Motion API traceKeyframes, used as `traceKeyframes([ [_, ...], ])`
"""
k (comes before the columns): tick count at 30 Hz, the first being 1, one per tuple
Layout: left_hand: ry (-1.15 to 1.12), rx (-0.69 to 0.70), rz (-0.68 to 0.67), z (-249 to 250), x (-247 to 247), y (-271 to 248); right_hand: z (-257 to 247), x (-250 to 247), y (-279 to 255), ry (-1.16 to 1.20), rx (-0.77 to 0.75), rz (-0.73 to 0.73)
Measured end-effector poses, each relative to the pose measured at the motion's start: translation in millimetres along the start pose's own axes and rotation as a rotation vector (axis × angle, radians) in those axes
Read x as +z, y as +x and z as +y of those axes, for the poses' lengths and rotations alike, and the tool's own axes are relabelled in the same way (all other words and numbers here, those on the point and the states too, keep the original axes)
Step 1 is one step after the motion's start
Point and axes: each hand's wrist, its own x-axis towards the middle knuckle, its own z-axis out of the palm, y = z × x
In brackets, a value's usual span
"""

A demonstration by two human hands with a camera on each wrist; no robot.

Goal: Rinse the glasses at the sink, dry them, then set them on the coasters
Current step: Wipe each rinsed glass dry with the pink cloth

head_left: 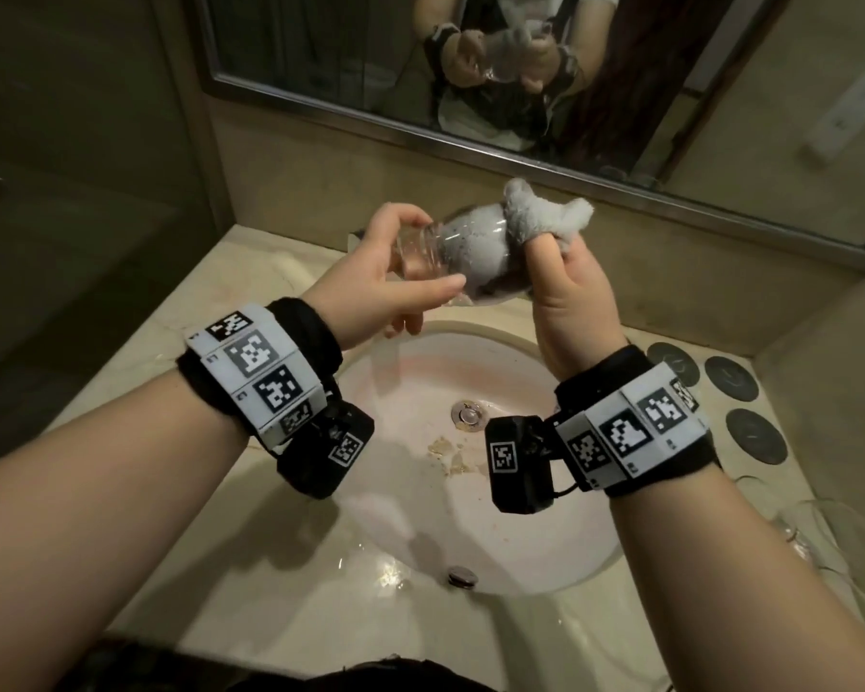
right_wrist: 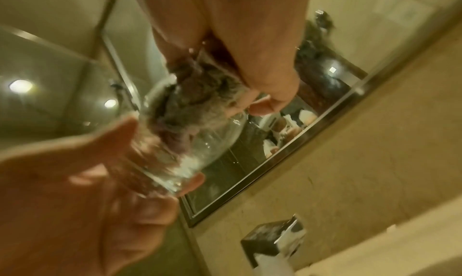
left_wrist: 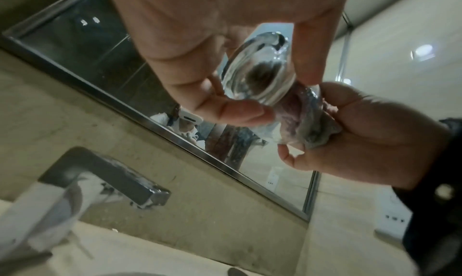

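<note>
From the head view, your left hand [head_left: 370,272] grips the base end of a clear, rounded drinking glass [head_left: 463,257], held on its side above the pale oval sink basin [head_left: 495,541]. Your right hand [head_left: 570,297] clamps a fluffy grey-white drying cloth [head_left: 540,212], part of it stuffed inside the glass, part spilling over the rim. Three dark round coasters [head_left: 730,377] lie on the beige marble counter [head_left: 251,272] to the right of the sink. More clear glassware [head_left: 810,526] lies near your right forearm, too faint to count. A metal-framed mirror [head_left: 520,147] hangs behind.

From the left wrist, your left fingers [left_wrist: 237,112] pinch the thick glass base, with your right hand closed on the cloth at the mouth. A chrome square tap [left_wrist: 105,173] juts out below the mirror.

From the right wrist, blurred, your right thumb [right_wrist: 270,78] presses the outside of the rim, the other fingers hidden in the cloth inside the glass
</note>
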Motion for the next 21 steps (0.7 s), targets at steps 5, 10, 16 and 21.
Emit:
traceKeyframes([
  [5,-0.360,-0.232,-0.106,1,0,7,5,-3,-11,-0.100,-0.148,0.009],
  [10,-0.274,-0.267,-0.122,5,4,11,-2,0,5,0.119,0.059,0.103],
  [16,0.333,0.113,-0.054,3,-4,6,-5,-2,12,0.159,0.237,0.157],
  [21,0.041,0.074,-0.014,8,-3,-2,-20,-5,6,0.095,0.130,0.065],
])
